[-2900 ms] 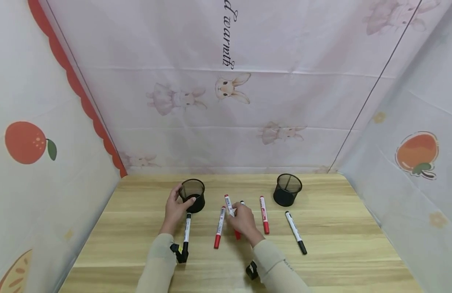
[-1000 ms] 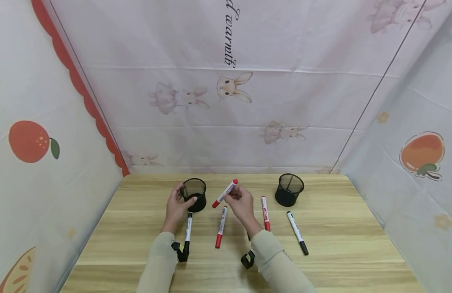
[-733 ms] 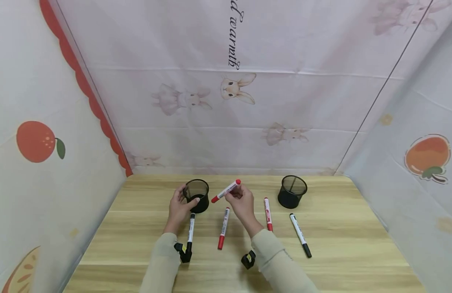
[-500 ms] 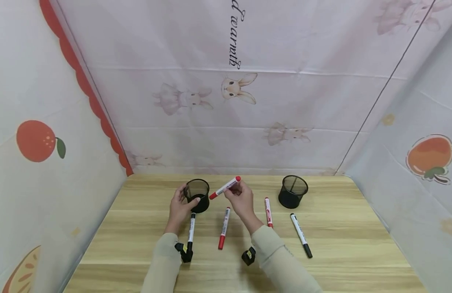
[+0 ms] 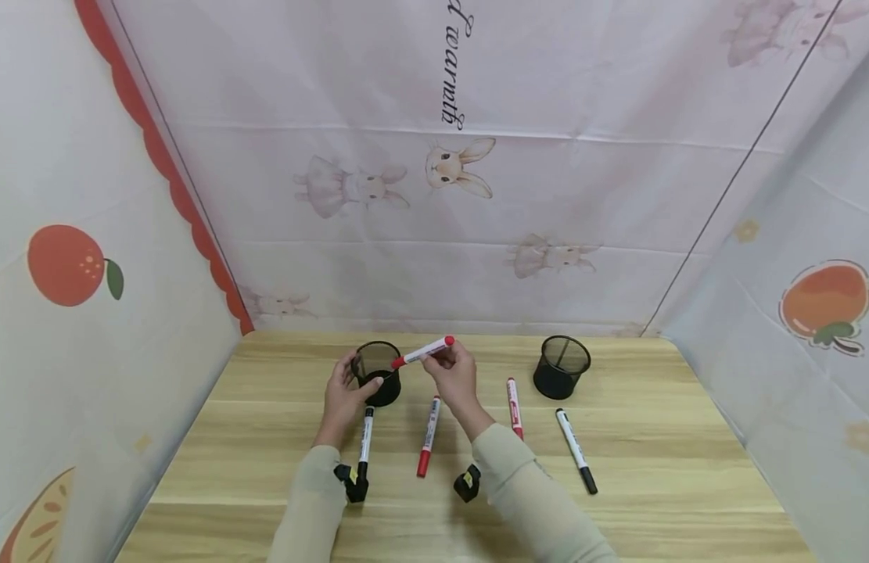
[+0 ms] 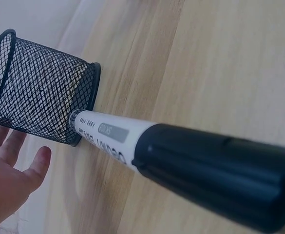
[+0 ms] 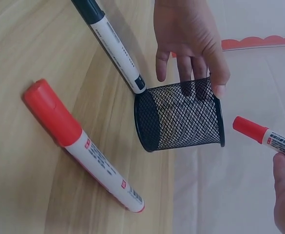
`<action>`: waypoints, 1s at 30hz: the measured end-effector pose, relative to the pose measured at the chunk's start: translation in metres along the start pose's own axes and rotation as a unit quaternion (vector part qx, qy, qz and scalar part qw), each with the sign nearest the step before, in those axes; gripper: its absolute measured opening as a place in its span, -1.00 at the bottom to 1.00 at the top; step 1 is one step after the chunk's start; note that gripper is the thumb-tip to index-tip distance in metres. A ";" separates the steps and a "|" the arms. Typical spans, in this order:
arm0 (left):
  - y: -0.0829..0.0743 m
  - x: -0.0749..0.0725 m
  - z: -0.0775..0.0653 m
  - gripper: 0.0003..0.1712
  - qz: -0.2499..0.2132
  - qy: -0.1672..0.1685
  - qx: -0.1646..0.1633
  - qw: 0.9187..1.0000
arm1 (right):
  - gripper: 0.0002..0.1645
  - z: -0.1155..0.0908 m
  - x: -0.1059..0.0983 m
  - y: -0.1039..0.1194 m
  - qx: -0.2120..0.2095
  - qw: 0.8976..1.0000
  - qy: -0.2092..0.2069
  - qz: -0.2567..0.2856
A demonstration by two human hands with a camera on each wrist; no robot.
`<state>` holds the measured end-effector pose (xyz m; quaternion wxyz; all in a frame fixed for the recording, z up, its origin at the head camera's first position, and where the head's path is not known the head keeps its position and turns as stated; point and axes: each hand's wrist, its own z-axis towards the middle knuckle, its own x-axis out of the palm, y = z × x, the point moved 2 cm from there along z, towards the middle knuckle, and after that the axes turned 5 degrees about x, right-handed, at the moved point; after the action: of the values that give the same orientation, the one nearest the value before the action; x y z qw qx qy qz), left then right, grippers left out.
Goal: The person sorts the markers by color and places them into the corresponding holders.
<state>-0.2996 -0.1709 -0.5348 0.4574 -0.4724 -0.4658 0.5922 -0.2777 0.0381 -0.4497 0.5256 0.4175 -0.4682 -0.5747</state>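
head view: left hand (image 5: 341, 399) grips the cup (image 5: 388, 391), seemingly to steady it; right hand (image 5: 455, 381) pinches a red marker (image 5: 418, 354), cap tilted above its rim.

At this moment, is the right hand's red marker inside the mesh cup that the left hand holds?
No, the right wrist view shows a gap between the held red marker and the mesh cup.

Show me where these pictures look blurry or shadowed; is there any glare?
Left wrist view: the nearby black cap looks slightly soft; right wrist view: a soft shadow lies alongside the red marker on the table; head view: even light, a faint shadow beside the right sleeve, no strong glare.
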 end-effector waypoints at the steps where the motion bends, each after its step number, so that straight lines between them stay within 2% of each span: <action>1: 0.000 0.000 0.000 -0.15 -0.001 0.000 0.001 1.000 | -0.80 0.000 0.001 -0.001 0.004 1.000 0.000 0.007; 5: 0.000 0.000 0.001 -0.15 -0.001 -0.001 -0.002 1.000 | -0.79 -0.002 0.003 0.005 0.023 1.000 0.006 0.014; 7: 0.005 0.000 0.003 -0.14 0.004 -0.002 -0.005 1.000 | -0.79 -0.004 0.005 0.009 0.029 0.999 0.010 0.016; 23: 0.003 0.002 0.002 -0.13 0.002 -0.007 0.006 1.000 | -0.81 -0.004 0.015 0.002 0.025 0.999 0.022 -0.009; 26: 0.003 0.002 0.002 -0.14 0.001 -0.009 0.006 1.000 | -0.82 -0.003 0.016 -0.003 0.018 1.000 0.021 -0.005; 30: 0.004 0.001 0.003 -0.13 -0.006 -0.009 0.006 1.000 | -0.86 0.004 0.021 -0.023 0.024 0.999 0.024 -0.010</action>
<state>-0.3028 -0.1708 -0.5389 0.4597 -0.4618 -0.4686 0.5965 -0.2886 0.0182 -0.4710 0.5209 0.4485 -0.4645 -0.5584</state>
